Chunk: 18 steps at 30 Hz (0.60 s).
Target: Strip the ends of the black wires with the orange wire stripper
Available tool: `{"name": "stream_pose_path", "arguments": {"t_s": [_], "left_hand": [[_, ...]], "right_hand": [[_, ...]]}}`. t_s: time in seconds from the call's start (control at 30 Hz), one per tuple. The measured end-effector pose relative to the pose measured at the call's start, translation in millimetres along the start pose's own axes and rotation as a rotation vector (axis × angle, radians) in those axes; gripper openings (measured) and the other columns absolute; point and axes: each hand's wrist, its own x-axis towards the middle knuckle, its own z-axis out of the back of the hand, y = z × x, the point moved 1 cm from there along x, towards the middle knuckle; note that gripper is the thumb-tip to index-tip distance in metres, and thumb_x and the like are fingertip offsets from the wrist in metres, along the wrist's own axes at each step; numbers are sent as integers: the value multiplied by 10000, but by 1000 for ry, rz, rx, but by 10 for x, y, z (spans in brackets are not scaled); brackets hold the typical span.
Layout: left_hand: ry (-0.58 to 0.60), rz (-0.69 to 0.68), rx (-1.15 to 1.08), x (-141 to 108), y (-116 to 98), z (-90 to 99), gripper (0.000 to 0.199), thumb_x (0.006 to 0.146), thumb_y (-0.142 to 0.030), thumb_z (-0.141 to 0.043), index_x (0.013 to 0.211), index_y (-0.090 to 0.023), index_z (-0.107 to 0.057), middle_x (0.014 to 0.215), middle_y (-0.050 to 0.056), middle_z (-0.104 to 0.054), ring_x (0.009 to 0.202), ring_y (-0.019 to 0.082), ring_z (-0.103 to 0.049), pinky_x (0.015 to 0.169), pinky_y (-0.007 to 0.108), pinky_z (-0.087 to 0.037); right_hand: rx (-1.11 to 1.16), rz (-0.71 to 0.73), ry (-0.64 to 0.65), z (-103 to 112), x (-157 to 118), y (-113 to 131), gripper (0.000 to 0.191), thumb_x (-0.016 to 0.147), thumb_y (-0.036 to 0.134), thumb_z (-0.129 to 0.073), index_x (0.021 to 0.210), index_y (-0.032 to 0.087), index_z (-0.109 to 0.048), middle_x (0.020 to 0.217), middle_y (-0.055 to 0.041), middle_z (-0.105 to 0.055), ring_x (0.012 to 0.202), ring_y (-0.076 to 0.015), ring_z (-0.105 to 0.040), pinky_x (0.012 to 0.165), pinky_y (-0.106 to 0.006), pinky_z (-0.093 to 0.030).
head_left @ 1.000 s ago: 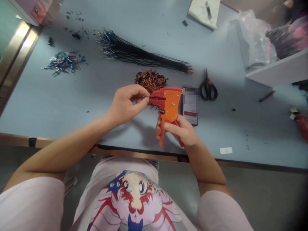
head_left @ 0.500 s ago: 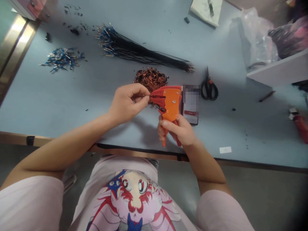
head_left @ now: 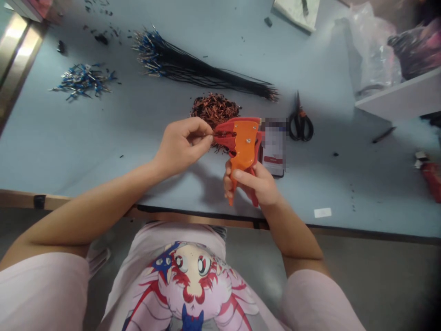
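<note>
My right hand is wrapped round the handles of an orange and red wire stripper, its jaws pointing left. At the jaw tips, my left hand has thumb and forefinger pinched together; what lies between them is too small and hidden to make out. Just behind the tool is a heap of short black and copper wire pieces, partly covered by the jaws and my left hand. Beyond it stretches a bundle of long black wires with blue and metal ends at the left and bare copper ends at the right.
A pile of blue and metal terminals lies to the left. Right of the stripper are a phone and black-handled scissors. Plastic bags, a pen and a white label are farther right. A notepad sits at the back.
The wire stripper has tilted slightly and its handles look a little farther apart. My left hand keeps its pinch at the jaws. The whole view has shifted a little.
</note>
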Motion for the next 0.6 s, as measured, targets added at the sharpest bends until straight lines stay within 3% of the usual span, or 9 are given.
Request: {"name": "stream_pose_path", "arguments": {"t_s": [0.1, 0.23, 0.4, 0.5, 0.6], "left_hand": [[-26, -21, 14, 12, 8, 10, 80, 827, -220, -609, 759, -217, -652, 705, -3, -656, 598, 123, -542, 566, 270, -445], [-69, -133, 112, 13, 8, 13, 85, 824, -206, -599, 759, -218, -651, 718, 7, -670, 631, 141, -569, 631, 297, -481], [46, -352, 349, -72, -9, -39, 119, 851, -219, -569, 780, -235, -662, 721, 19, -684, 678, 178, -611, 676, 334, -484], [102, -519, 449, -142, -25, -73, 136, 878, -229, -564, 785, -237, -663, 728, 19, -690, 700, 178, -627, 623, 315, -448], [155, -595, 504, -184, -44, -98, 160, 894, -244, -562, 761, -234, -651, 718, 14, -674, 671, 161, -603, 570, 293, -404]], "right_hand": [[19, 0, -3, 6, -26, 49, 391, 797, 451, -810, 967, 154, -621, 808, -40, -684, 669, -196, -696, 528, -335, -620], [0, 41, -118, 38, -68, 114, 421, 792, 453, -816, 1019, 161, -615, 872, -57, -690, 739, -198, -690, 605, -346, -628], [-74, 173, -305, 58, -58, 148, 416, 764, 402, -855, 1017, 202, -592, 889, -37, -651, 787, -201, -681, 677, -369, -632], [-128, 209, -320, 36, -29, 145, 431, 743, 414, -872, 994, 223, -577, 881, -22, -628, 753, -185, -659, 703, -373, -622], [-202, 204, -319, 1, -8, 140, 431, 727, 469, -871, 926, 230, -573, 850, -15, -608, 698, -172, -625, 710, -377, -607]]}}
